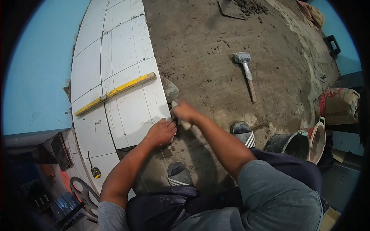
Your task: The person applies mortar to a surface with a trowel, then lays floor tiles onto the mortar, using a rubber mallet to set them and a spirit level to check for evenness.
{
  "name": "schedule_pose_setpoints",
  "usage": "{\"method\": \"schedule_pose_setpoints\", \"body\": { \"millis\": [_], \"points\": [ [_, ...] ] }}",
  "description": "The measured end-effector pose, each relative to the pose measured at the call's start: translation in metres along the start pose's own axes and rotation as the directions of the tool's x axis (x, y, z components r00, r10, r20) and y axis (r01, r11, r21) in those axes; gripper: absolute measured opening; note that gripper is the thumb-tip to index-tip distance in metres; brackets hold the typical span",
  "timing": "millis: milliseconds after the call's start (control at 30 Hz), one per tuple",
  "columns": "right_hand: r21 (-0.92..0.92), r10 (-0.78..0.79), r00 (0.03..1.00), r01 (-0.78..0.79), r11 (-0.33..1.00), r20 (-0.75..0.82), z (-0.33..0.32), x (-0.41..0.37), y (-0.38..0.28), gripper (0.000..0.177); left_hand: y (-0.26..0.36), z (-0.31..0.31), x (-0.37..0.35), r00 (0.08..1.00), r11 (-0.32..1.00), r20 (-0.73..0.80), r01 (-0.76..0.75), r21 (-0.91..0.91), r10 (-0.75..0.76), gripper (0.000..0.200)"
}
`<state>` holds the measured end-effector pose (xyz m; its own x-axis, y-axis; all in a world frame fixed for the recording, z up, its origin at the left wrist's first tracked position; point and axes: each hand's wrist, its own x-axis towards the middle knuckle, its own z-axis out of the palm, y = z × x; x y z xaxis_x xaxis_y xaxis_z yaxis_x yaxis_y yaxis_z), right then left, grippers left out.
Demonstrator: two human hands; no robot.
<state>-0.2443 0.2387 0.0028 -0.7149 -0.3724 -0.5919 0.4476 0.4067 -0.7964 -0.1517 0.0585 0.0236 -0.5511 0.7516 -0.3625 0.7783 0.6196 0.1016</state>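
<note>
My right hand [184,112] is closed round the handle of a trowel [169,89], slightly blurred. Its grey, mortar-smeared blade lies along the right edge of the white tiles. Beside it, my left hand [161,133] is at the near right corner of a white tile [135,119], fingers bent over the edge; their tips are partly hidden. A yellow spirit level [127,85] lies slantwise across the tiles beyond my hands. To the right, a mallet [243,58] with a plastic-wrapped head and wooden handle lies on the grey mortar floor [204,73].
Thin strings run lengthwise over the tiles. A tape measure [95,172] lies at the left. Buckets [287,146] and a paper sack [339,106] stand at the right. A flat sheet [231,9] with mortar lies at the far end. A blue wall [34,77] borders the tiles.
</note>
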Motion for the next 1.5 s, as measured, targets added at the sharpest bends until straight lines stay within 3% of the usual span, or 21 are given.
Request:
{"method": "schedule_pose_setpoints", "body": {
  "millis": [33,200,233,333,433,500,600,633,667,733,767,867,900,1000,1033,1133,1167,1267,1300,1400,1500],
  "points": [
    [0.014,-0.013,0.997,0.014,1.000,-0.080,-0.003,0.003,0.011,0.050,-0.001,0.007,-0.004,0.987,1.000,-0.160,-0.010,0.028,0.014,0.041],
    [0.155,0.025,0.875,0.058,0.986,-0.483,-0.006,-0.029,0.052,0.056,0.008,0.035,-0.010,0.952,0.999,-0.306,0.016,0.034,-0.005,0.041],
    [0.111,0.024,0.888,0.031,0.993,-0.458,0.007,-0.039,0.057,0.057,0.010,0.041,-0.012,0.944,0.999,-0.329,0.016,0.051,0.001,0.039],
    [0.005,0.010,0.942,-0.009,1.000,-0.336,0.044,-0.054,0.060,0.057,0.030,0.059,-0.023,0.853,0.980,-0.491,0.197,-0.010,-0.176,0.034],
    [0.022,0.041,0.993,-0.039,0.999,-0.110,0.044,-0.065,0.048,0.053,0.054,0.070,-0.023,0.655,0.891,-0.608,0.374,-0.256,-0.449,0.033],
    [0.071,0.121,0.992,-0.123,0.990,0.024,0.003,-0.069,0.037,0.050,0.062,0.062,-0.018,0.619,0.873,-0.615,0.369,-0.320,-0.488,0.036],
    [0.337,0.147,0.914,-0.012,0.941,-0.379,0.011,-0.055,0.059,0.046,0.061,0.051,-0.013,0.615,0.831,-0.560,0.392,-0.394,-0.555,0.040],
    [0.300,0.106,0.956,-0.020,0.954,-0.273,0.018,-0.059,0.054,0.047,0.058,0.052,-0.012,0.624,0.813,-0.524,0.404,-0.419,-0.580,0.041],
    [-0.107,-0.009,0.976,-0.015,0.994,-0.217,0.033,-0.056,0.061,0.051,0.054,0.053,-0.012,0.633,0.797,-0.490,0.414,-0.440,-0.599,0.041],
    [-0.123,0.001,0.994,-0.014,0.992,-0.109,0.043,-0.058,0.050,0.055,0.049,0.047,-0.010,0.653,0.802,-0.473,0.416,-0.429,-0.592,0.044],
    [0.058,0.070,0.997,-0.068,0.996,-0.031,0.034,-0.049,0.065,0.055,0.049,0.045,-0.009,0.657,0.801,-0.468,0.409,-0.437,-0.591,0.045],
    [0.264,0.045,0.991,-0.011,0.965,-0.125,0.008,-0.050,0.062,0.057,0.047,0.049,-0.005,0.654,0.797,-0.461,0.433,-0.421,-0.599,0.047],
    [0.284,0.086,0.957,-0.004,0.959,-0.278,0.006,-0.062,0.034,0.052,0.048,0.048,-0.004,0.653,0.793,-0.456,0.445,-0.416,-0.605,0.048],
    [-0.178,-0.035,0.980,-0.001,0.984,-0.198,0.043,-0.038,0.045,0.047,0.050,0.053,-0.002,0.656,0.777,-0.420,0.491,-0.394,-0.627,0.052],
    [-0.255,-0.111,0.974,0.059,0.965,-0.196,0.043,-0.038,0.040,0.046,0.048,0.055,0.000,0.655,0.773,-0.412,0.507,-0.382,-0.634,0.053],
    [-0.042,0.016,0.997,-0.013,0.999,0.076,-0.017,-0.048,0.014,0.048,0.045,0.058,0.003,0.634,0.797,-0.486,0.442,-0.411,-0.602,0.055],
    [0.025,0.074,0.993,-0.072,0.997,-0.090,-0.014,-0.037,0.029,0.048,0.045,0.064,0.006,0.613,0.773,-0.476,0.438,-0.458,-0.630,0.056],
    [0.013,0.072,0.950,-0.071,0.997,-0.305,0.000,-0.028,0.023,0.049,0.049,0.053,0.013,0.586,0.748,-0.468,0.471,-0.468,-0.662,0.063],
    [-0.123,-0.009,0.983,-0.014,0.992,-0.185,0.021,-0.011,0.044,0.051,0.049,0.054,0.014,0.581,0.743,-0.465,0.483,-0.464,-0.668,0.066],
    [-0.180,-0.073,0.996,0.062,0.982,-0.051,0.023,-0.004,0.040,0.051,0.049,0.056,0.015,0.562,0.726,-0.461,0.494,-0.479,-0.686,0.075],
    [0.037,0.009,0.994,-0.005,0.999,-0.107,-0.012,-0.004,0.032,0.048,0.045,0.049,0.015,0.553,0.713,-0.455,0.471,-0.520,-0.698,0.087]
  ]
}}
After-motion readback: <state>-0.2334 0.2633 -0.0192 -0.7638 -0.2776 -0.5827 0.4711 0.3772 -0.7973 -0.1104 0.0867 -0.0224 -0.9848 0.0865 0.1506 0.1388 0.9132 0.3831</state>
